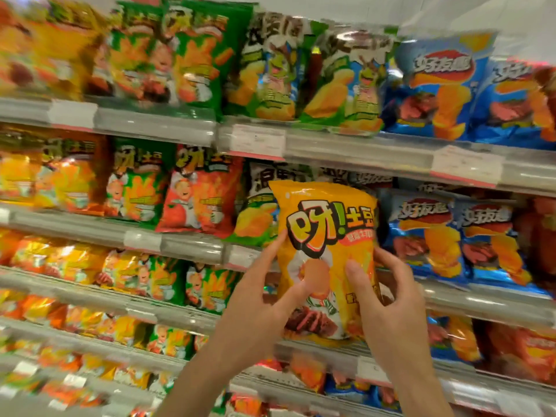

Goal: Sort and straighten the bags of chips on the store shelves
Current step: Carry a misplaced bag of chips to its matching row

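Note:
An orange-yellow chip bag [328, 236] with large yellow characters stands upright in front of the shelves, held between both hands. My left hand [258, 299] grips its left edge, thumb laid across the front. My right hand [388, 299] holds its right edge, thumb on the front and fingers behind. The bag hangs in front of the second shelf row, covering part of a green-and-white bag [258, 212] and the gap beside the blue bags [424, 233].
Shelves full of chip bags fill the view: green bags [180, 55] top centre, green-white bags [340, 79] and blue bags [445, 85] top right, red bag [198, 194] and orange bags [60, 182] on the left. Shelf rails [361, 152] carry price tags [257, 141]. The left side is blurred.

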The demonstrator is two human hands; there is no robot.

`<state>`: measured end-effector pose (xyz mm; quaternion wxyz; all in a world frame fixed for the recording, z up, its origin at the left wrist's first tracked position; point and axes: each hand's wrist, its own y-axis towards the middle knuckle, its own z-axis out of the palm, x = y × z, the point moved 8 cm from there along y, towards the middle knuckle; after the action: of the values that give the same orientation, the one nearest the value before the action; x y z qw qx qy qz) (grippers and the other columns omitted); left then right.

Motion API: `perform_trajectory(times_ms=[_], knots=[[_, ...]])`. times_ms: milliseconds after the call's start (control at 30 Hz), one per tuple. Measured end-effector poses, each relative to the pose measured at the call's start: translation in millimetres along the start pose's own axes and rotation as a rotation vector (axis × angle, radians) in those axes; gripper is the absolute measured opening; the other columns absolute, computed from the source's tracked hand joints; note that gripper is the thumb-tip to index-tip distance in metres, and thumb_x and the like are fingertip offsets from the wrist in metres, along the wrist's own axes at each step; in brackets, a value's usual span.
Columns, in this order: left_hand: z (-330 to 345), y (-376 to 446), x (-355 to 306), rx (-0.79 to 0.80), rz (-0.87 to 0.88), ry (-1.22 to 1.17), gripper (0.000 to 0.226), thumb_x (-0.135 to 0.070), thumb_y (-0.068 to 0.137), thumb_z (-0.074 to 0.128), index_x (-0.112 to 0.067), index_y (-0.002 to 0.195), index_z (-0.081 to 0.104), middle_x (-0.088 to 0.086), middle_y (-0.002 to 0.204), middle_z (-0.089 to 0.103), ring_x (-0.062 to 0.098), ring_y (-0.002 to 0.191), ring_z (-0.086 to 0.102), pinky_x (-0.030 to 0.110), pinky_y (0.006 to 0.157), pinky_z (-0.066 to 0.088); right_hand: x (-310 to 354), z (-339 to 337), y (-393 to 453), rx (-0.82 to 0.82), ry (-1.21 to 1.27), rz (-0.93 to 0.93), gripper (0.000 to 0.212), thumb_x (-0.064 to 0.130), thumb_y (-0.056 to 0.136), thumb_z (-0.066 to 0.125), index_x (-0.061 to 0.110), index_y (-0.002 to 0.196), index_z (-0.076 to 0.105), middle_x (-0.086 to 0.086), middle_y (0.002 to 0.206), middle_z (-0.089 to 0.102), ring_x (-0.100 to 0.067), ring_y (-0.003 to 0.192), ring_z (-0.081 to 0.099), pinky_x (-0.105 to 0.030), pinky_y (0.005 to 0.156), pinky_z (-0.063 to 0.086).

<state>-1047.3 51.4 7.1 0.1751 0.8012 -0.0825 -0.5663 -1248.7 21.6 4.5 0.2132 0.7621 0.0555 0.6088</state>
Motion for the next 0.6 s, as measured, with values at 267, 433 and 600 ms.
perform_trajectory(times_ms=[267, 433, 600], knots=[[-191, -40, 58, -0.205, -0.129, -0.031, 0.068, -0.075, 0.075, 0.064, -0.08, 0.131, 0.025, -0.065, 0.114, 0.034, -0.027, 0.11, 0.045, 0.018, 0.081, 0.048, 55, 190, -51, 0.219, 0.051, -0.005, 0.053, 0.07, 0.079, 0.066, 0.047, 0.126, 0.053, 0.019, 0.124, 0.061, -0.005, 0.115, 0.06, -0.039, 0.094, 0.055], [-274, -44, 90, -0.321, -0.165, -0.052, 0.072, -0.081, 0.068, 0.066, -0.079, 0.13, 0.029, -0.059, 0.118, 0.039, -0.021, 0.107, 0.053, 0.016, 0.076, 0.05, 78, 283, -58, 0.309, 0.08, -0.05, 0.053, 0.067, 0.08, 0.064, 0.046, 0.128, 0.052, 0.023, 0.126, 0.057, -0.001, 0.116, 0.059, -0.034, 0.095, 0.055], [-352, -33, 129, -0.372, -0.193, -0.045, 0.066, -0.075, 0.071, 0.067, -0.081, 0.126, 0.032, -0.063, 0.109, 0.041, -0.021, 0.108, 0.053, 0.011, 0.071, 0.051, 85, 376, -60, 0.376, 0.097, -0.056, 0.048, 0.068, 0.081, 0.062, 0.051, 0.124, 0.05, 0.021, 0.128, 0.056, 0.001, 0.114, 0.06, -0.029, 0.092, 0.056]])
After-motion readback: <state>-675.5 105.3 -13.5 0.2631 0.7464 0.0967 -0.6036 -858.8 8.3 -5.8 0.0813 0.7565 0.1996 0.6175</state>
